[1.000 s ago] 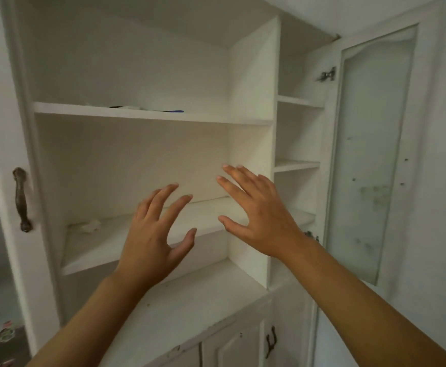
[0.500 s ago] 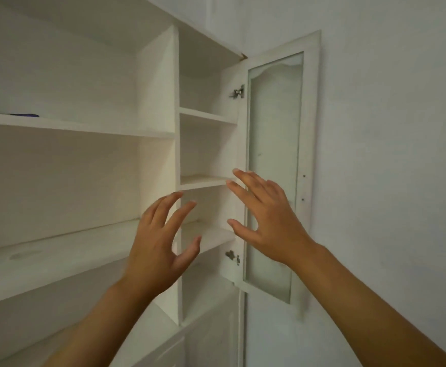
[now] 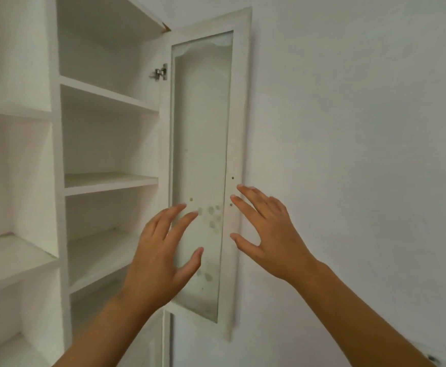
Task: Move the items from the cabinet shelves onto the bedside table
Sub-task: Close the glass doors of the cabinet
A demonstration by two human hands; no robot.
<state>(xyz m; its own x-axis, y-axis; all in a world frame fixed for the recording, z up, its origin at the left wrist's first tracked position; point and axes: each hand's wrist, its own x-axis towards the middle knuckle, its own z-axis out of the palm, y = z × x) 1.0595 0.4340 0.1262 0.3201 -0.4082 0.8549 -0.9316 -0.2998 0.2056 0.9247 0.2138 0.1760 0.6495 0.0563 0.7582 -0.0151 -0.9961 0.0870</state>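
Note:
A white cabinet fills the left half of the view, with its narrow right column of shelves bare as far as I can see. My left hand is raised in front of the open glass door, fingers spread, holding nothing. My right hand is raised beside it, fingers spread, in front of the door's outer frame. No item and no bedside table is in view.
The glass-paned cabinet door stands swung open against the white wall, with a metal hinge at its top. Wider shelves run off to the left edge.
The view has swung right, from the wide shelves to the narrow column and the open door. Both hands stay raised and spread, now in front of the door.

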